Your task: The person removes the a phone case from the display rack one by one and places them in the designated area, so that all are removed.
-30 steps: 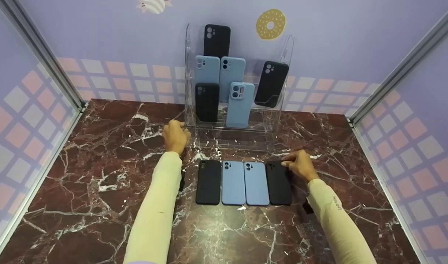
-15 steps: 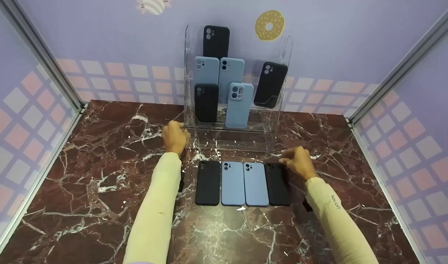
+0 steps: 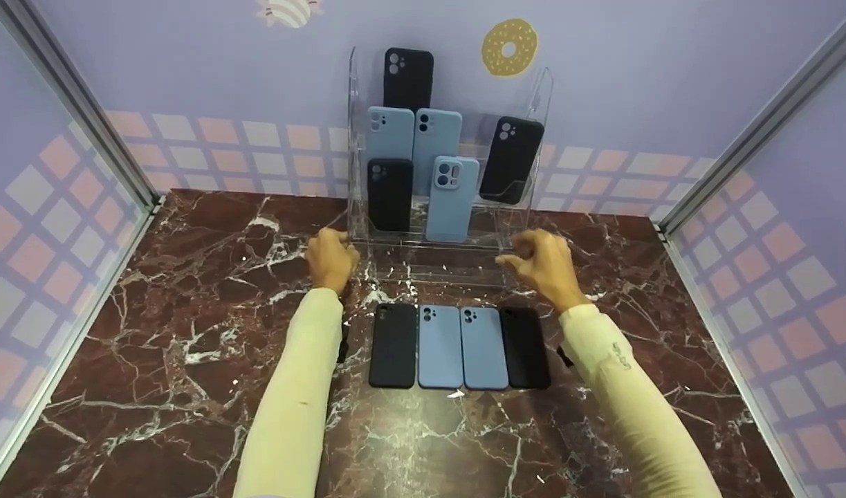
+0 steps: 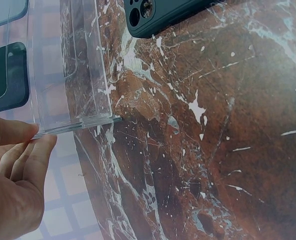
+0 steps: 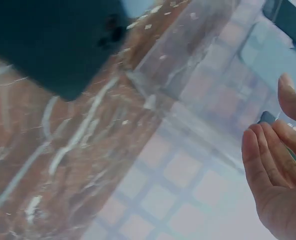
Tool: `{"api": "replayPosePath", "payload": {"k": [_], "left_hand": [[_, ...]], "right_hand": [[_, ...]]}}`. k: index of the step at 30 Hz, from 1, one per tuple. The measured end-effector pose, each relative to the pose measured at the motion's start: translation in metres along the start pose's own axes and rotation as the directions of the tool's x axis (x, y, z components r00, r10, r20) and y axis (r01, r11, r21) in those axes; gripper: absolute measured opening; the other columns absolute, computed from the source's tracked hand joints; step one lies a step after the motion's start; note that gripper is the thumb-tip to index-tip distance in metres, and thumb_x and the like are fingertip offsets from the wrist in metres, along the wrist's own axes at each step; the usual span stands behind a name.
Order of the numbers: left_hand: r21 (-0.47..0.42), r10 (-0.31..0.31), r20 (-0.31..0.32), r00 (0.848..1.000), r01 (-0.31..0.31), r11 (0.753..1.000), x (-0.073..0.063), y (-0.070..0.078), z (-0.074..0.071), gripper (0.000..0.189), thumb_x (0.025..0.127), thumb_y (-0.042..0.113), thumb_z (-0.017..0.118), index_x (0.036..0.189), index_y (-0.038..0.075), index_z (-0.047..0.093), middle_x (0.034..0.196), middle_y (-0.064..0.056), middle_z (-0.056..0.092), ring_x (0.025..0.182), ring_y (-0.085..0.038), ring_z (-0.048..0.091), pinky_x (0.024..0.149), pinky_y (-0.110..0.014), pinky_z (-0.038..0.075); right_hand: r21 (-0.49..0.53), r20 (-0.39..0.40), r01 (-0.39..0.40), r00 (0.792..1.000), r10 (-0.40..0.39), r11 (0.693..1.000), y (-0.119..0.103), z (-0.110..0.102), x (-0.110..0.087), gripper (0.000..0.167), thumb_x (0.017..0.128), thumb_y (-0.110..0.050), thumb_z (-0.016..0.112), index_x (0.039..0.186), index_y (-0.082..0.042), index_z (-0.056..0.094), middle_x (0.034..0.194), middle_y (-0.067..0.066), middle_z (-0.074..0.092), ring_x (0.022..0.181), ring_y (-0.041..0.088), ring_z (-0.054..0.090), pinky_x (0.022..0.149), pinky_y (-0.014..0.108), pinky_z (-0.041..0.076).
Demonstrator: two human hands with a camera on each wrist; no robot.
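My left hand (image 3: 331, 261) pinches the left side edge of a clear acrylic display stand (image 4: 88, 121) between thumb and fingers. Beside the stand's right front corner, my right hand (image 3: 546, 266) has its thumb and fingers parted, with nothing between them. Phone cases lean in the tiers: a black one (image 3: 409, 76) at the top, two light blue ones (image 3: 388, 131) below it, then a black case (image 3: 390, 197), a light blue case (image 3: 452, 214) with a large camera opening, and a tilted black case (image 3: 511, 162) at right.
In front of the stand, a row of phone cases lies flat on the marbled red-brown table (image 3: 187, 415): black (image 3: 393, 349), blue (image 3: 440, 349), blue (image 3: 483, 349) and black (image 3: 526, 353). Lilac patterned panels (image 3: 796, 242) stand around the table's back and sides.
My right hand has left the rightmost black phone case on the table and moved up and slightly left to the stand's corner. My left hand has stayed at the stand.
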State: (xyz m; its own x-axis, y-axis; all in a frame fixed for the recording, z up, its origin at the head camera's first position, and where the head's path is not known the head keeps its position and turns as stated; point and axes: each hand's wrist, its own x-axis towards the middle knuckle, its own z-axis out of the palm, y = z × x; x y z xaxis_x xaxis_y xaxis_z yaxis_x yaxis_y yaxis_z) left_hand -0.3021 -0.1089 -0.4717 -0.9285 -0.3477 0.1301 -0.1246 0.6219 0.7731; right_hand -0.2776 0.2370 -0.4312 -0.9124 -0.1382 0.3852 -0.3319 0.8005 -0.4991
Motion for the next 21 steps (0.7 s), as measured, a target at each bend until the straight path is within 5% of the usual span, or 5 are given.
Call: {"api": "replayPosePath", "payload": {"k": [10, 14, 21], "left_hand": [[-0.018, 0.009, 0.004, 1.000, -0.009, 1.000, -0.001, 0.002, -0.002, 0.033, 0.083, 0.003, 0.068, 0.115, -0.001, 0.074, 0.111, -0.021, 0.073, 0.105, -0.049, 0.065, 0.094, -0.055, 0.049], [0.000, 0.023, -0.004, 1.000, -0.023, 1.000, 0.000, 0.001, -0.001, 0.032, 0.084, 0.002, 0.068, 0.115, -0.001, 0.075, 0.111, -0.020, 0.073, 0.104, -0.049, 0.065, 0.094, -0.055, 0.049], [0.018, 0.023, -0.006, 1.000, -0.023, 1.000, -0.001, 0.000, 0.001, 0.032, 0.083, 0.003, 0.068, 0.114, -0.001, 0.075, 0.110, -0.020, 0.074, 0.102, -0.050, 0.066, 0.092, -0.056, 0.050]], "right_hand": [[0.010, -0.025, 0.085, 0.996, -0.084, 0.996, -0.031, 0.009, 0.035, 0.064, 0.080, -0.023, 0.086, 0.133, 0.003, 0.061, 0.121, 0.021, 0.067, 0.108, 0.036, 0.063, 0.100, 0.047, 0.047], [0.010, -0.041, 0.137, 0.990, -0.137, 0.990, -0.042, 0.013, 0.050, 0.074, 0.082, -0.019, 0.084, 0.144, 0.004, 0.050, 0.144, 0.021, 0.054, 0.132, 0.036, 0.051, 0.115, 0.044, 0.034], [0.045, -0.026, 0.187, 0.982, -0.186, 0.981, -0.053, 0.023, 0.070, 0.079, 0.088, -0.012, 0.077, 0.154, 0.004, 0.035, 0.159, 0.021, 0.035, 0.146, 0.034, 0.035, 0.121, 0.037, 0.024]]}}
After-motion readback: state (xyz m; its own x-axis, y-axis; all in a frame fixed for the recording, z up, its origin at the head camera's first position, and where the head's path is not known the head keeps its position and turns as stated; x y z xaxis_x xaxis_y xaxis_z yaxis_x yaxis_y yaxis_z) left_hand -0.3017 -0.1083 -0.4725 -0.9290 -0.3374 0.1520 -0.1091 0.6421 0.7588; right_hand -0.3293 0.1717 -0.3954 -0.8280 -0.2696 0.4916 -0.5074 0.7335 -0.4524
